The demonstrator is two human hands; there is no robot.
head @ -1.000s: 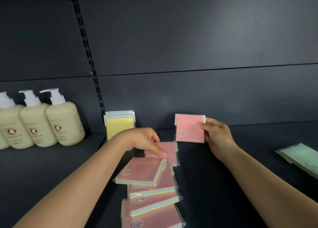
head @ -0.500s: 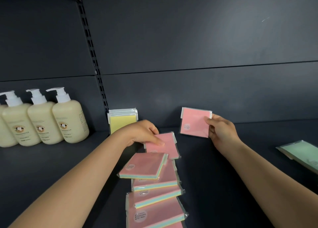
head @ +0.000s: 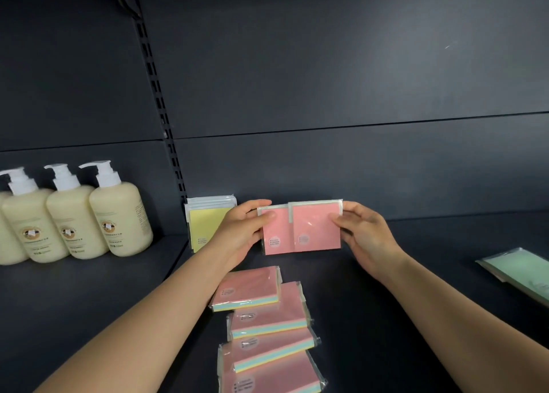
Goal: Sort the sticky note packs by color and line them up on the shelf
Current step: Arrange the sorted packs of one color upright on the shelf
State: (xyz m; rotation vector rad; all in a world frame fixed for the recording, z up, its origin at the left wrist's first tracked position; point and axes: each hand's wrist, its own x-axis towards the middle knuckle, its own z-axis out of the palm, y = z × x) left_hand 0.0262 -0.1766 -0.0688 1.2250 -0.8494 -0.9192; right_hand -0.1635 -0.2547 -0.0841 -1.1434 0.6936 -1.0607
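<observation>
Upright: 2 pink packs (head: 301, 229), 2 hands (head: 303, 232)

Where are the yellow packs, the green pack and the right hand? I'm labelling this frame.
yellow packs (head: 208, 226), head view, front face of the standing stack.
green pack (head: 518, 266), head view, its top face.
right hand (head: 364, 232), head view, back of the hand.

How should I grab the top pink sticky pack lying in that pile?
The top pink pack lies flat, resting on the pack below, with its striped front edge facing you. Probably best to come from above and pinch its left and right edges, which look free. Both hands are busy now: the left hand and right hand each hold an upright pink pack.
</observation>
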